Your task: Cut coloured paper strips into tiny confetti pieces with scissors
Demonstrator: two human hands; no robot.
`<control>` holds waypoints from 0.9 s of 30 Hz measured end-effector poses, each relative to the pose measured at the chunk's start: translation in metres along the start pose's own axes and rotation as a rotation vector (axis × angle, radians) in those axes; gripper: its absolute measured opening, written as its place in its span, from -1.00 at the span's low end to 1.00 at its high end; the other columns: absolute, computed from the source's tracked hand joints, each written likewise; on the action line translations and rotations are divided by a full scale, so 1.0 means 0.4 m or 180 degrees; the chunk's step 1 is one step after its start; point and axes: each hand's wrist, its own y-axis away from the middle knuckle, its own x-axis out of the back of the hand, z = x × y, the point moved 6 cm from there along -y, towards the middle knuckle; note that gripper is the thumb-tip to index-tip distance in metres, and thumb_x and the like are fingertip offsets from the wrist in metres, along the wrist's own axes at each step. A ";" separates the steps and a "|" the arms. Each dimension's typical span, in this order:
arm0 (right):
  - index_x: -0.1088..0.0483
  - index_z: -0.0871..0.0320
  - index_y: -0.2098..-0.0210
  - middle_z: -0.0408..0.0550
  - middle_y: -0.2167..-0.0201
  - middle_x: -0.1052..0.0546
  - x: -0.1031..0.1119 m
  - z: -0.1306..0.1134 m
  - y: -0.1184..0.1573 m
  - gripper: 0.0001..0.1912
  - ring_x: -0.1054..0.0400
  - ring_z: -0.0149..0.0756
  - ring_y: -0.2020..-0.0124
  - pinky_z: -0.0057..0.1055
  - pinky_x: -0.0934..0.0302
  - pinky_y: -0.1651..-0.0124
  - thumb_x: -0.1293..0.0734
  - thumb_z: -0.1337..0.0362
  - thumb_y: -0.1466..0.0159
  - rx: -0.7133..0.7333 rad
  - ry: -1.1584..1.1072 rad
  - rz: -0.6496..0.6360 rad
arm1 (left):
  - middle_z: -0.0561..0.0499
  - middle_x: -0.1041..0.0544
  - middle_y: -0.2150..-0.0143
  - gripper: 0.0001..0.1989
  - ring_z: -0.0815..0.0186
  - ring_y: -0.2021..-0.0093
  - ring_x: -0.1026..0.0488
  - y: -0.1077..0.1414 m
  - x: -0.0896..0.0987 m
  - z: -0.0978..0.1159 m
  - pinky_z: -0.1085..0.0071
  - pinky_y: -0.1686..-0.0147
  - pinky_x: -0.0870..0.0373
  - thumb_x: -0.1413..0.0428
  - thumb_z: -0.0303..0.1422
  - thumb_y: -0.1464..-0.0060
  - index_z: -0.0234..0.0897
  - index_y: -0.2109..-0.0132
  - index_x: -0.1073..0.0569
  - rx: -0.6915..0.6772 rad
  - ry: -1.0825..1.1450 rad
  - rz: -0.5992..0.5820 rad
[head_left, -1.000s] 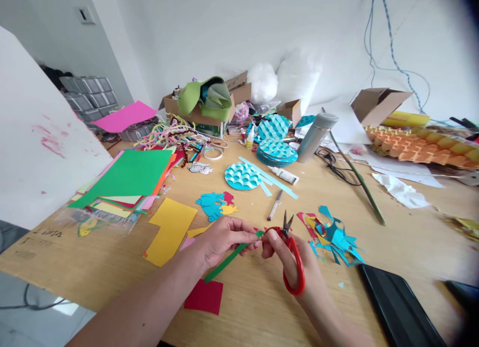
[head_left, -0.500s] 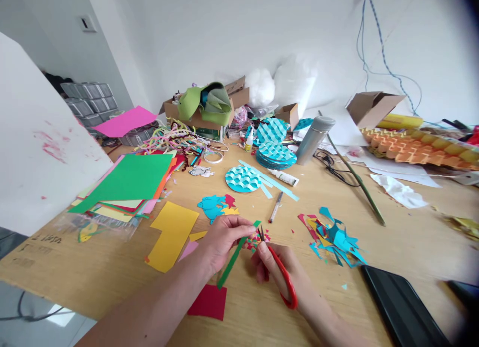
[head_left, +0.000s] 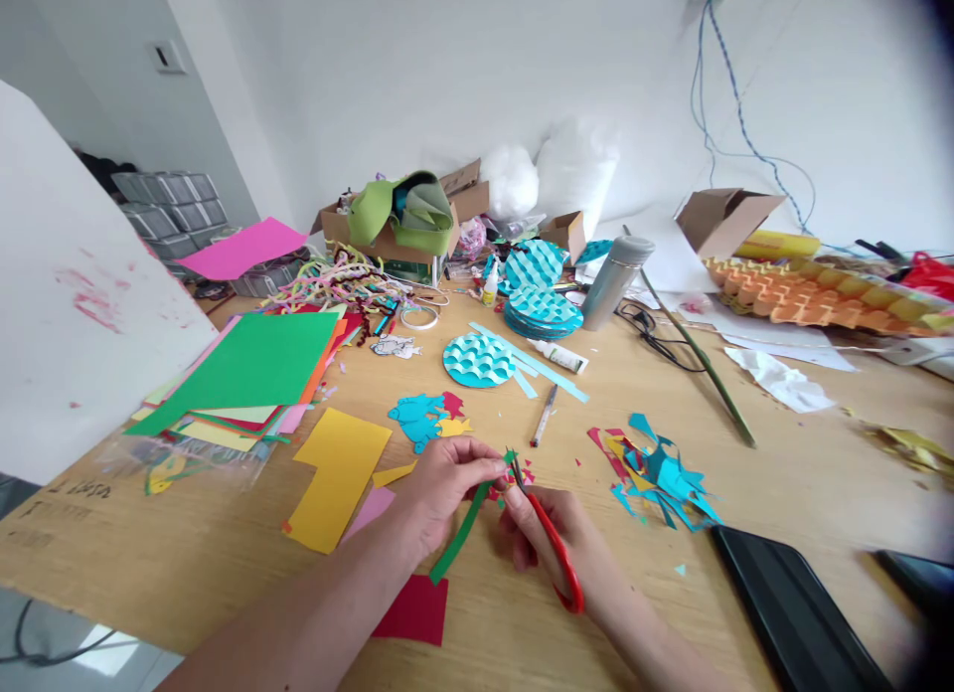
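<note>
Between thumb and fingers, my left hand [head_left: 456, 483] pinches a narrow green paper strip [head_left: 463, 539] near its upper end; the lower end hangs toward me. My right hand [head_left: 550, 533] is closed around red-handled scissors [head_left: 556, 551]. Their dark blades meet the strip's upper end, just right of my left fingertips. Under the blades lies a small heap of red, pink and green paper bits [head_left: 498, 493], partly hidden by my hands. A dark red paper piece [head_left: 414, 608] rests below the strip. Blue, red and yellow paper fish [head_left: 418, 419] lie beyond my left hand.
Yellow paper [head_left: 341, 473] and a coloured paper stack [head_left: 260, 364] are on the left. A pen [head_left: 544, 417], a blue scalloped disc [head_left: 478, 360] and a grey bottle [head_left: 615, 284] stand or lie beyond. Blue paper scraps [head_left: 667, 473] and a black phone [head_left: 790, 603] are on the right.
The scissor blades have narrowed and moved onto the strip's upper end. The strip bends slightly more. The whole view has shifted a little.
</note>
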 end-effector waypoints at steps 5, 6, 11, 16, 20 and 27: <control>-0.29 0.19 0.62 -0.14 0.78 -0.34 0.001 0.012 -0.006 -0.35 -0.14 -0.48 0.73 -0.53 0.01 0.60 -0.14 -0.29 -0.17 -0.0109 -0.0133 0.0009 | 0.00 -0.50 0.50 -0.80 0.40 0.47 -0.41 0.002 -0.006 -0.003 0.47 0.41 -0.27 -0.34 -0.39 0.30 -0.37 0.47 -0.50 0.0080 0.0038 -0.0022; -0.29 0.19 0.61 -0.15 0.79 -0.33 0.000 0.015 -0.007 -0.35 -0.14 -0.48 0.74 -0.53 0.01 0.60 -0.14 -0.30 -0.16 -0.0138 -0.0158 -0.0011 | 0.01 -0.50 0.51 -0.79 0.40 0.48 -0.40 0.003 -0.007 -0.003 0.47 0.42 -0.26 -0.34 -0.39 0.31 -0.37 0.48 -0.50 0.0096 0.0057 -0.0028; -0.31 0.20 0.58 -0.16 0.80 -0.33 -0.001 0.023 -0.008 -0.35 -0.12 -0.48 0.76 -0.53 0.02 0.62 -0.14 -0.30 -0.14 -0.0255 -0.0237 -0.0046 | 0.04 -0.47 0.51 -0.79 0.41 0.47 -0.37 0.007 -0.009 -0.003 0.46 0.39 -0.25 -0.34 -0.38 0.31 -0.35 0.49 -0.48 0.0134 -0.0011 -0.0054; -0.30 0.20 0.58 -0.15 0.81 -0.33 -0.002 0.025 -0.011 -0.33 -0.12 -0.48 0.76 -0.53 0.01 0.61 -0.13 -0.33 -0.12 -0.0220 -0.0210 -0.0065 | 0.06 -0.46 0.51 -0.83 0.42 0.49 -0.34 0.008 -0.007 -0.003 0.45 0.43 -0.23 -0.28 -0.34 0.23 -0.33 0.47 -0.47 0.0141 -0.0364 -0.0120; -0.31 0.20 0.59 -0.13 0.79 -0.34 -0.002 0.022 -0.010 -0.35 -0.14 -0.46 0.73 -0.52 0.01 0.60 -0.13 -0.29 -0.16 -0.0135 -0.0214 -0.0069 | 0.07 -0.45 0.52 -0.83 0.43 0.49 -0.34 0.010 -0.009 0.002 0.45 0.43 -0.24 -0.28 -0.35 0.22 -0.33 0.48 -0.45 0.0125 -0.0353 -0.0139; -0.26 0.19 0.66 -0.10 0.72 -0.34 0.010 -0.014 -0.006 -0.40 -0.16 -0.44 0.63 -0.49 -0.02 0.53 -0.15 -0.18 -0.23 0.0151 -0.0210 -0.0086 | 0.08 -0.45 0.54 -0.82 0.45 0.54 -0.33 0.000 0.002 0.006 0.50 0.50 -0.21 -0.29 -0.37 0.23 -0.33 0.44 -0.46 0.0034 -0.0170 0.0049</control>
